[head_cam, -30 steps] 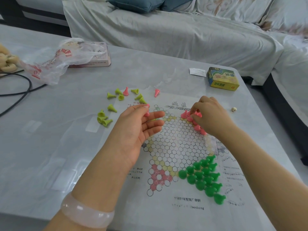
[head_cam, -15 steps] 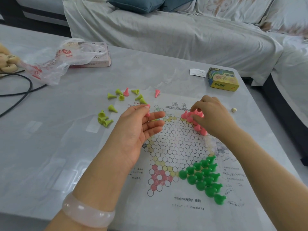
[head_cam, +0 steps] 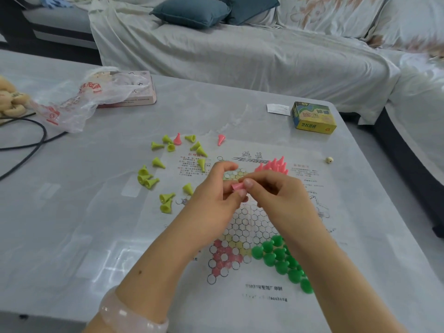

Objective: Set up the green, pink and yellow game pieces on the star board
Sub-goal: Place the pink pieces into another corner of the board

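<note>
**Inspector:** Green pieces (head_cam: 281, 258) are seated near right. You're mid pink step: your left hand (head_cam: 213, 200) and right hand (head_cam: 271, 195) together pinch one pink piece (head_cam: 237, 186) over the star board (head_cam: 245, 222).

**Operator:** Next?

**Inspector:** I judge it belongs in the pink cluster (head_cam: 272, 165) beyond; yellow pieces (head_cam: 165, 179) lie loose far left.

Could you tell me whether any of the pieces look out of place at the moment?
Yes: two pink pieces sit off the star board among the scattered yellow pieces, apart from the pink cluster.
</note>
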`<move>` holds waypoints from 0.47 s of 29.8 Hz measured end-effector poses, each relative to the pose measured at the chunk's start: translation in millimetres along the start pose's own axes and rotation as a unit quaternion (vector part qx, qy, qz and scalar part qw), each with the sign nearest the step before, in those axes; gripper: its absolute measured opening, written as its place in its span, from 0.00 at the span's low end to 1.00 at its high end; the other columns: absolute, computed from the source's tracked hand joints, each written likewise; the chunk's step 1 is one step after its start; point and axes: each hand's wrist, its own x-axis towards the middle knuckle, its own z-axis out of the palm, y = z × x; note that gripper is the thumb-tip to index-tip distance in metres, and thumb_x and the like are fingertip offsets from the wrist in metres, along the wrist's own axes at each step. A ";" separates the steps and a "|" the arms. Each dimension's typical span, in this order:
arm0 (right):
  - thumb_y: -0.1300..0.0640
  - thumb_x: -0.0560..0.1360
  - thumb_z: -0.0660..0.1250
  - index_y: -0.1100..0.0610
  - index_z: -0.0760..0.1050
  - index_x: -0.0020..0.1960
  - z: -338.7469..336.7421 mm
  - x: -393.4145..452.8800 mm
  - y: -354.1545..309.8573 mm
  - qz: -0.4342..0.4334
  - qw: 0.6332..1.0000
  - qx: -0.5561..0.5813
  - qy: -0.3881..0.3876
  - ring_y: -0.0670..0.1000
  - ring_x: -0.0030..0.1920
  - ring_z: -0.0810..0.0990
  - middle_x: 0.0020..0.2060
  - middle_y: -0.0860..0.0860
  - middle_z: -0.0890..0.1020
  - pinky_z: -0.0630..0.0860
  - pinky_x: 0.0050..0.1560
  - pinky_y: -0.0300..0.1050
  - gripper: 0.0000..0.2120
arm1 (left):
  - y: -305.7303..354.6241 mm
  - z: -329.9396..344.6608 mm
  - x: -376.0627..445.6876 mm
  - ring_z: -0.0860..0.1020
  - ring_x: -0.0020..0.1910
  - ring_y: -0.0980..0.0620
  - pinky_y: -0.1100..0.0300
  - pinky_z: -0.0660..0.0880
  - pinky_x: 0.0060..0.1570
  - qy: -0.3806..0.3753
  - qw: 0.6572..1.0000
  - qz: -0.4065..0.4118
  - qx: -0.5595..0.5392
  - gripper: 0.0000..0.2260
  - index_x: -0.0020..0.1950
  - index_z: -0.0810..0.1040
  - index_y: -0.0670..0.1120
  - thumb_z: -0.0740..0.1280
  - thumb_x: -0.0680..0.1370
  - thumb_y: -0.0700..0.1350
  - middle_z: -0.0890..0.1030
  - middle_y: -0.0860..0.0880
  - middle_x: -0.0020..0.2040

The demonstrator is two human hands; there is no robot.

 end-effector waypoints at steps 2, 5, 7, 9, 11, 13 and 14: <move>0.58 0.74 0.65 0.52 0.81 0.41 -3.7 1.3 2.9 -0.009 1.000 -0.014 0.026 0.34 0.31 0.74 0.29 0.39 0.80 0.68 0.33 0.25 0.07 | -1.2 -3.8 -1.5 0.75 0.56 0.60 0.61 0.74 0.55 -0.016 1.000 0.001 0.024 0.18 0.62 0.63 0.59 0.64 0.76 0.45 0.76 0.56 0.58; 0.57 0.74 0.65 0.49 0.80 0.40 -14.9 4.6 1.4 -0.013 0.997 -0.009 0.070 0.35 0.33 0.75 0.33 0.36 0.81 0.70 0.36 0.27 0.08 | 1.0 -21.6 5.9 0.74 0.54 0.59 0.63 0.71 0.52 0.054 0.984 0.020 0.171 0.16 0.64 0.68 0.56 0.64 0.77 0.45 0.73 0.58 0.57; 0.56 0.74 0.64 0.48 0.80 0.40 -22.6 6.5 -0.7 -0.012 0.996 0.013 0.086 0.41 0.36 0.77 0.36 0.40 0.83 0.74 0.39 0.34 0.08 | 4.1 -41.4 27.6 0.74 0.50 0.56 0.63 0.68 0.49 0.149 0.958 0.027 0.244 0.13 0.61 0.74 0.51 0.63 0.77 0.42 0.75 0.56 0.53; 0.56 0.74 0.64 0.49 0.80 0.40 -26.4 6.5 -2.1 -0.012 0.995 0.026 0.091 0.53 0.41 0.79 0.38 0.44 0.84 0.76 0.40 0.44 0.08 | 0.3 -64.8 63.9 0.75 0.50 0.50 0.61 0.69 0.50 0.210 0.929 0.016 0.306 0.12 0.58 0.77 0.46 0.62 0.76 0.40 0.77 0.50 0.52; 0.55 0.74 0.64 0.48 0.80 0.39 -29.1 5.0 -1.5 -0.010 0.996 0.031 0.083 0.57 0.44 0.79 0.39 0.44 0.84 0.78 0.42 0.51 0.08 | -8.5 -86.8 102.5 0.74 0.57 0.43 0.56 0.69 0.56 0.200 0.892 -0.005 0.406 0.13 0.60 0.76 0.44 0.63 0.76 0.40 0.77 0.43 0.58; 0.55 0.74 0.64 0.48 0.80 0.39 -32.0 4.1 -0.2 -0.008 0.997 0.031 0.073 0.55 0.45 0.80 0.39 0.44 0.84 0.78 0.45 0.52 0.07 | -19.4 -103.5 132.3 0.70 0.63 0.40 0.53 0.67 0.59 0.162 0.847 -0.048 0.504 0.16 0.62 0.74 0.43 0.65 0.75 0.44 0.74 0.39 0.62; 0.55 0.74 0.65 0.48 0.80 0.40 -33.6 4.3 0.4 -0.008 0.997 0.032 0.069 0.53 0.44 0.80 0.39 0.43 0.84 0.78 0.44 0.50 0.07 | -24.7 -108.8 141.9 0.69 0.63 0.39 0.52 0.68 0.59 0.151 0.828 -0.066 0.537 0.16 0.62 0.75 0.42 0.65 0.76 0.45 0.74 0.38 0.62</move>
